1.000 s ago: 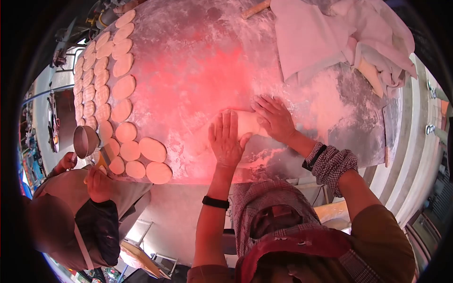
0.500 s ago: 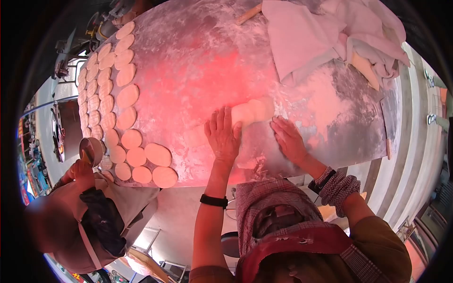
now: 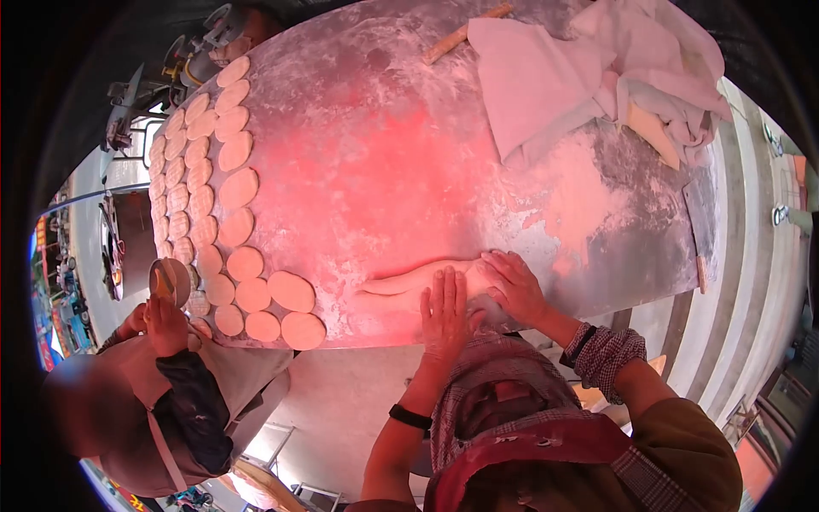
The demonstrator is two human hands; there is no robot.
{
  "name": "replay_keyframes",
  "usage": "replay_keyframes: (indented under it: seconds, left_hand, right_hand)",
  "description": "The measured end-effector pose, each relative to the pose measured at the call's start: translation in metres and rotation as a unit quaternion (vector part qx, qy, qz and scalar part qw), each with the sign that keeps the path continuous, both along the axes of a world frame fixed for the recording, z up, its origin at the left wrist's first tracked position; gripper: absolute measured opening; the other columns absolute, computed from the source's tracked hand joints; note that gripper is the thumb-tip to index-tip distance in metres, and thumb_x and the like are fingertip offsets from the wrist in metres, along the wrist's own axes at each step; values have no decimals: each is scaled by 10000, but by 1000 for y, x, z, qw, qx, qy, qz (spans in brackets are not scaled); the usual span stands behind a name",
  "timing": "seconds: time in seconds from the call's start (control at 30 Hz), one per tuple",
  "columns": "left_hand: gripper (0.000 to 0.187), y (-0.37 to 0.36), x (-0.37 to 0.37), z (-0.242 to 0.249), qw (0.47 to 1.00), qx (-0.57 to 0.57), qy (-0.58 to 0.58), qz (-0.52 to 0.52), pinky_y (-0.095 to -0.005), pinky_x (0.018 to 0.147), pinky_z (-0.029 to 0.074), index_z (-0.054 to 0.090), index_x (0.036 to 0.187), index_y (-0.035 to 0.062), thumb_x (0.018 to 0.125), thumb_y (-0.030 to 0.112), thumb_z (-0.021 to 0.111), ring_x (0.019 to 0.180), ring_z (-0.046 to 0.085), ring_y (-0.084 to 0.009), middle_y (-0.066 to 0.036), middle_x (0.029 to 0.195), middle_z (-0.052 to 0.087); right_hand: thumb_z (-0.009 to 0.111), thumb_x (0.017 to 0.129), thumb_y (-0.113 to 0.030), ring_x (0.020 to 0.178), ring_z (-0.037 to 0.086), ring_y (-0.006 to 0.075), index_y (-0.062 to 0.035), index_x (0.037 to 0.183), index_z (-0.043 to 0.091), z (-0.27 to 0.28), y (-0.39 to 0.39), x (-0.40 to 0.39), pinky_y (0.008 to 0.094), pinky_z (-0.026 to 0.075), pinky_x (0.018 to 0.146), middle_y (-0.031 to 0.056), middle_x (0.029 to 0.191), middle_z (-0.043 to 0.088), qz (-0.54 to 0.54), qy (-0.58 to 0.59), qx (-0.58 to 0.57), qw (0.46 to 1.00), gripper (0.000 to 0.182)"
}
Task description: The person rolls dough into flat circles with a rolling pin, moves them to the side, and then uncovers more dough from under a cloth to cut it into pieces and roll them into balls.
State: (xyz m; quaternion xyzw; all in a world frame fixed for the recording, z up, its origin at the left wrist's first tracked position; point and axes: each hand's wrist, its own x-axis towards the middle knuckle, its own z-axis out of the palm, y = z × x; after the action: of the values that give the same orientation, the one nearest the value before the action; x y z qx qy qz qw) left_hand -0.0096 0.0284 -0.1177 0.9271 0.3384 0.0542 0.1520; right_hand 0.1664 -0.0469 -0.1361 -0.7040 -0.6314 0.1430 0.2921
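A long piece of pale dough (image 3: 401,281) lies near the front edge of the floured table, its thin tapering end to the left. My left hand (image 3: 444,311) rests against its near side, palm down and fingers stretched out together. On the thicker right end lies my right hand (image 3: 514,288), its fingers extended over the dough and slightly apart. Neither hand is wrapped round anything. Part of the dough is hidden under my fingers.
Rows of flat dough rounds (image 3: 247,263) cover the table's left side. A co-worker's hand (image 3: 167,328) is by a small bowl (image 3: 171,280) at the left corner. A rolling pin (image 3: 465,34) and bunched cloth (image 3: 542,81) lie at the back. A long blade (image 3: 689,218) lies along the right edge.
The dough has come nearer the front edge and now lies long with a tapered left end. My left hand has moved right and nearer me; my right hand now lies on the dough.
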Motion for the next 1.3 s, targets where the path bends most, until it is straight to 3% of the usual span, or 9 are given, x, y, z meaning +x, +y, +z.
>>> replay_keyframes:
  seconds: [0.17, 0.27, 0.37, 0.57, 0.9, 1.07, 1.13, 1.23, 1.3]
  left_hand:
    - [787, 60, 62, 11, 997, 10, 39, 64, -499, 1001, 346, 509, 1341, 68, 702, 428, 796, 1225, 524, -244, -105, 1313, 563]
    - [720, 82, 68, 15, 991, -80, 108, 11, -433, 920, 387, 586, 1212, 102, 600, 358, 866, 1054, 606, -224, -61, 1117, 639]
    - [597, 81, 50, 27, 985, -166, -44, 22, -404, 856, 406, 637, 1104, 122, 588, 312, 870, 993, 616, -250, -61, 1018, 648]
    - [532, 37, 62, 25, 993, 105, -61, 5, -416, 888, 420, 535, 1179, 24, 704, 132, 750, 985, 581, -288, -102, 970, 612]
    - [122, 40, 68, -13, 996, 67, -47, -16, -401, 751, 462, 540, 851, 46, 748, 67, 602, 728, 601, -293, -117, 752, 589]
    - [131, 67, 83, -35, 999, 15, 46, 22, -384, 741, 448, 557, 831, 96, 745, 163, 630, 755, 613, -267, -82, 775, 600]
    - [175, 77, 87, -49, 989, -19, 138, 51, -382, 759, 434, 559, 861, 103, 741, 201, 642, 799, 617, -252, -70, 818, 608]
    - [534, 82, 78, -26, 990, -7, -127, 65, -420, 835, 365, 560, 1062, 101, 670, 379, 792, 946, 567, -235, -49, 991, 590]
    - [601, 82, 54, 5, 999, -13, -11, 44, -424, 835, 367, 565, 1075, 93, 621, 382, 833, 944, 571, -242, -50, 986, 593]
  right_hand:
    - [569, 911, -180, 1220, 520, 330, -35, 1246, 604, -10, 68, 9, 417, 411, 1051, 147, 1314, 566, -92, 4, 27, 995, 367]
    - [566, 952, -244, 1090, 598, 242, -31, 1170, 632, -2, 79, 4, 377, 480, 956, 122, 1190, 629, -205, 237, 5, 949, 312]
    - [538, 987, -292, 750, 608, 99, -21, 1039, 669, 11, 76, 12, 269, 518, 691, 38, 834, 644, -256, 601, -130, 746, 305]
    - [536, 962, -257, 721, 604, 122, 1, 908, 676, -1, 75, -14, 301, 495, 680, 43, 740, 625, -324, 558, -131, 753, 298]
    - [599, 888, -280, 667, 634, 147, 13, 846, 682, -8, 69, 9, 341, 487, 626, 99, 713, 650, -282, 378, -221, 854, 308]
    - [685, 846, -239, 694, 606, 97, -30, 832, 719, 72, 68, 30, 313, 499, 666, 35, 748, 659, -178, 610, -315, 705, 213]
    - [629, 907, -188, 713, 603, 79, 15, 858, 683, 125, 84, 21, 246, 492, 685, 20, 743, 648, 86, 505, -229, 828, 216]
    - [635, 918, -213, 796, 657, 153, 6, 965, 688, 102, 132, 37, 279, 511, 748, 66, 860, 688, 14, 446, -117, 887, 230]
    - [628, 935, -245, 905, 666, 236, -11, 1075, 668, 57, 139, 37, 324, 517, 812, 119, 1003, 687, -78, 104, 99, 987, 275]
